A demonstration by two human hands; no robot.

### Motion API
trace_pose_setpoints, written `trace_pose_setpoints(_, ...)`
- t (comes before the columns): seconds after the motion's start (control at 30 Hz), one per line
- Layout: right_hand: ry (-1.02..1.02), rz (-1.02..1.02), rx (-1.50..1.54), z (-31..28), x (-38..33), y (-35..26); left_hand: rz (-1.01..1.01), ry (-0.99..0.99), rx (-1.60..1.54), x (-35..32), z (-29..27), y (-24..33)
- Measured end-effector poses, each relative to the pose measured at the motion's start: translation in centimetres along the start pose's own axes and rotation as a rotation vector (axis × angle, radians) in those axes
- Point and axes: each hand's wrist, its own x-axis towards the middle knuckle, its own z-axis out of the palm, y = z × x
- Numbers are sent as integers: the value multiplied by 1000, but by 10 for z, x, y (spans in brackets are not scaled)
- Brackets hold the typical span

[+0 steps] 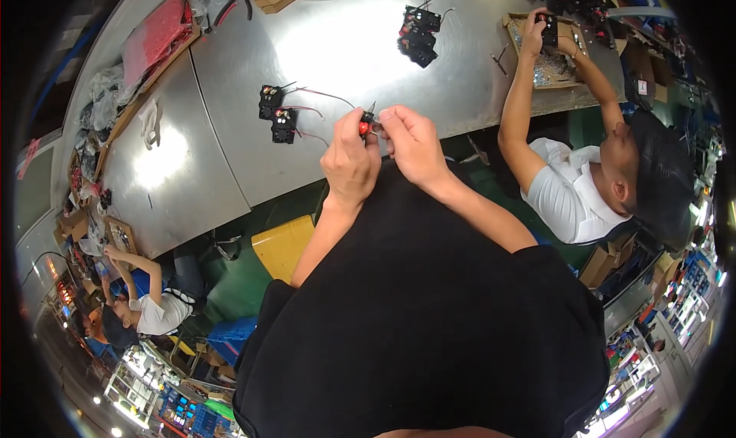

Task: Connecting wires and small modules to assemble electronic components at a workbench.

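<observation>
My left hand (351, 162) is closed around a small red-and-black part (365, 123) just over the table's near edge. A thin dark point sticks up from the top of this part. Right beside it my right hand (414, 143) is pinched, thumb and finger against the part's side; whatever lies between those fingertips is too small to make out. To the left of my hands, two black box-shaped units (283, 125) with thin wires lie on the metal table (222, 158). One wire runs from them toward my left hand. More black wired units (418, 35) sit together farther back.
At the right, a co-worker (575, 185) holds a black unit above a cardboard tray (563, 74) of small metal parts. Another person (157, 311) works at far left. A red plastic-wrapped pack (157, 39) lines the left edge. A yellow stool (282, 246) stands below the table.
</observation>
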Motion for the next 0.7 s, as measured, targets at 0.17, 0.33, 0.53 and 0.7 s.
trace_pose_setpoints(0.17,20,-109,27,-2,-10,-1,-83,-40,-58,-3,1,-1)
trace_pose_setpoints(0.33,-16,-307,-381,-6,-11,-16,-125,-30,-44,-6,1,-1)
trace_pose_setpoints(0.53,9,-501,-637,-1,-18,-20,-124,-12,-46,-11,-1,-3)
trace_pose_setpoints(0.7,69,-447,-619,10,-22,-23,-145,-14,-82,-15,-6,-4)
